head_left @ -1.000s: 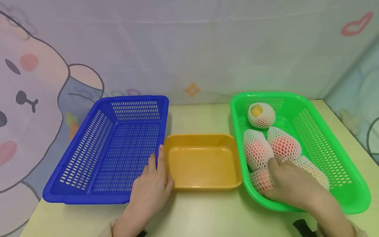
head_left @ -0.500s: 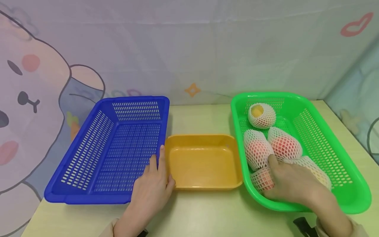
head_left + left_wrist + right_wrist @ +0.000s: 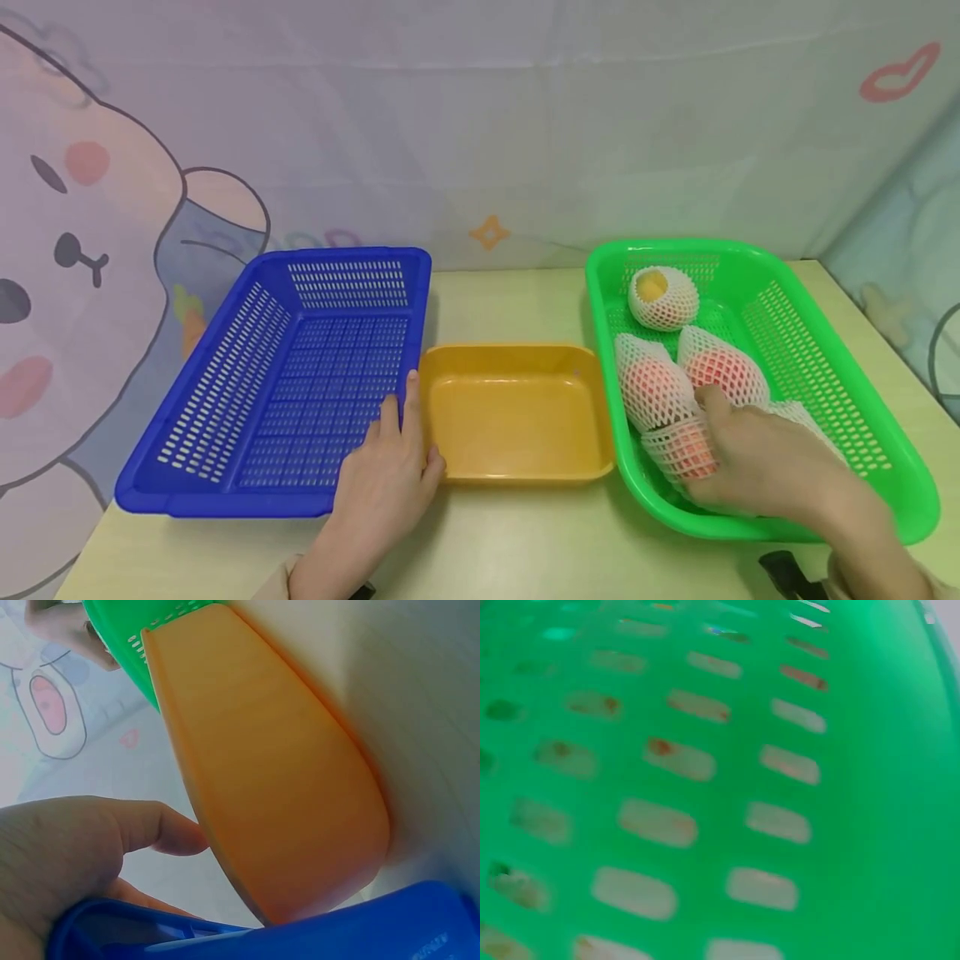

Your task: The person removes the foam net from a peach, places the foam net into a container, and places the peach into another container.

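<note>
My left hand (image 3: 386,471) rests along the right rim of a blue basket (image 3: 273,503), fingers extended. Its thumb (image 3: 180,834) is at the edge of a yellow-orange tray (image 3: 277,765) in the left wrist view. My right hand (image 3: 768,458) reaches into a green basket (image 3: 847,375) and grips a reddish fruit in a white foam net (image 3: 681,450) at the near left; its fingertips are partly hidden. Beside it lie two more netted reddish fruits, one at the left wall (image 3: 652,383) and another netted fruit (image 3: 723,367). A pale netted fruit (image 3: 806,423) is partly behind the hand.
A yellow netted fruit (image 3: 663,298) sits at the back of the green basket. The tray stands between the two baskets on a light wooden table (image 3: 510,542). Behind hangs a printed curtain (image 3: 510,125). The basket's slotted wall (image 3: 727,780) fills the right wrist view.
My right hand has shifted slightly right, and the near-left netted fruit has tilted and moved right with it. The left hand stays on the blue rim. The head view has tilted slightly.
</note>
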Demonstrator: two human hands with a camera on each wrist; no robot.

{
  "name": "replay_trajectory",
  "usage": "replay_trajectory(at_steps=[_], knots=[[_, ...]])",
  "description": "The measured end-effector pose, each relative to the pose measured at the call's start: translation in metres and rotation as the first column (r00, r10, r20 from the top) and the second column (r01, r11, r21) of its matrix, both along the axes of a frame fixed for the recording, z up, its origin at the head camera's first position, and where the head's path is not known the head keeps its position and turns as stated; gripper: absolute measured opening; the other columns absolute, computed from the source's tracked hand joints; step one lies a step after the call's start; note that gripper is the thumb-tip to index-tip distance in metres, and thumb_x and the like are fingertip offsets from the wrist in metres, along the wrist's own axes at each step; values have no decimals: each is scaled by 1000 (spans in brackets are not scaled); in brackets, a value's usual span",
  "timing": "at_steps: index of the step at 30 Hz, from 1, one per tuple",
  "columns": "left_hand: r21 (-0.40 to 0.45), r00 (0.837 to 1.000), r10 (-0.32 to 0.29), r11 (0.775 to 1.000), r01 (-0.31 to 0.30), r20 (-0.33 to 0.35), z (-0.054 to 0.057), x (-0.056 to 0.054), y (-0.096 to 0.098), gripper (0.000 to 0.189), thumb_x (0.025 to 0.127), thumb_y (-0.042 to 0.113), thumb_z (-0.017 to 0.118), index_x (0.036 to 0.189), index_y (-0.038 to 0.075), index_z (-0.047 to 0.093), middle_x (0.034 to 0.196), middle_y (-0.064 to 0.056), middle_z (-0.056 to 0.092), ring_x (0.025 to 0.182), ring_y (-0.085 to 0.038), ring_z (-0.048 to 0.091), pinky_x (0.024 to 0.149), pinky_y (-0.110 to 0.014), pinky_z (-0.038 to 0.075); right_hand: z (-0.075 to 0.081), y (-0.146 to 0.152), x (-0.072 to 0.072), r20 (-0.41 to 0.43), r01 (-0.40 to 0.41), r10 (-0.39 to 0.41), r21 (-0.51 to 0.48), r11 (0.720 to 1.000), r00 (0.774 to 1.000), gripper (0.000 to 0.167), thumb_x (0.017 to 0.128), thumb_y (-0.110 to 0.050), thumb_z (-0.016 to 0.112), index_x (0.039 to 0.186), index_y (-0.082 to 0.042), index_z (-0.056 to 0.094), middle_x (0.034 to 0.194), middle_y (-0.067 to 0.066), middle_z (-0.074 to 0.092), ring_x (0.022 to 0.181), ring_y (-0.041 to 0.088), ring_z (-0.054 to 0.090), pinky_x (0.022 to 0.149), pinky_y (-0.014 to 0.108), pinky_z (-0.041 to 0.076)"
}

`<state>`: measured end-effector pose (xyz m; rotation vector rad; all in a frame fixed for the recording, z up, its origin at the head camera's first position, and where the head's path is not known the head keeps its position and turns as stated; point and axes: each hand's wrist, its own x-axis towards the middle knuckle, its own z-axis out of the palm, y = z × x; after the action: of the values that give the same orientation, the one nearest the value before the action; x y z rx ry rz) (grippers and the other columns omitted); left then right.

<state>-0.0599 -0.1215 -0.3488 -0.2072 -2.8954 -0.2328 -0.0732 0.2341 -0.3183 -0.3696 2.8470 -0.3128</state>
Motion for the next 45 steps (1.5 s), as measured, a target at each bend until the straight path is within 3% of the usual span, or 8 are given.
replay_trajectory(at_steps=[6,10,18,26,32,35,40,45], knots=[[22,999,4,1000,-6,53,5,0,0,78,87,25,63,151,4,25,120,-24,55,75,-28,59,43,-31,43,4,4,3,-117,-29,26,-25,999,993,78,66,-37,77,123,1,40,63,-5,46,57,10,41,49,25,33],[36,996,12,999,-15,89,10,0,-1,76,88,26,62,152,6,25,123,-24,55,76,-28,60,44,-33,46,5,9,4,-178,-64,55,-41,997,983,81,66,-34,79,127,3,41,62,-9,47,63,12,43,55,25,35],[28,1000,2,1000,-3,27,16,3,-1,69,87,27,62,147,5,37,122,-22,57,85,-33,64,46,-38,49,2,22,8,-265,-142,124,-50,989,956,81,61,-34,84,123,3,46,92,-2,63,87,19,55,76,40,46],[53,999,-17,998,19,-50,28,7,-2,53,89,28,62,137,7,52,123,-21,59,97,-36,62,57,-48,54,2,34,14,-237,-106,78,-108,989,968,93,62,-33,85,133,0,36,117,22,56,85,16,60,61,27,49],[63,994,-22,998,29,-106,36,6,-5,50,89,31,63,133,8,56,121,-20,62,97,-36,62,59,-49,55,10,36,13,-415,-198,134,-115,974,900,89,57,-30,90,126,-2,42,113,13,56,93,21,60,66,28,50],[68,987,-42,996,53,-155,39,3,-2,49,89,32,64,131,7,58,119,-19,63,97,-34,62,67,-48,56,15,32,14,-467,-215,130,-134,967,875,88,55,-31,91,125,-5,44,111,8,56,92,13,57,66,24,48],[100,970,-114,985,138,-215,44,-3,9,45,88,31,65,125,6,61,114,-13,66,95,-29,62,74,-43,56,23,22,15,-485,-216,107,-177,960,868,88,55,-31,91,128,-12,45,113,4,57,94,6,49,70,15,42],[136,935,-220,954,266,-280,47,-6,28,38,86,29,68,118,8,66,106,-6,68,93,-22,63,74,-36,56,32,10,17,-519,-238,102,-203,950,848,95,55,-28,91,136,-14,43,121,3,55,101,7,46,77,8,37]])
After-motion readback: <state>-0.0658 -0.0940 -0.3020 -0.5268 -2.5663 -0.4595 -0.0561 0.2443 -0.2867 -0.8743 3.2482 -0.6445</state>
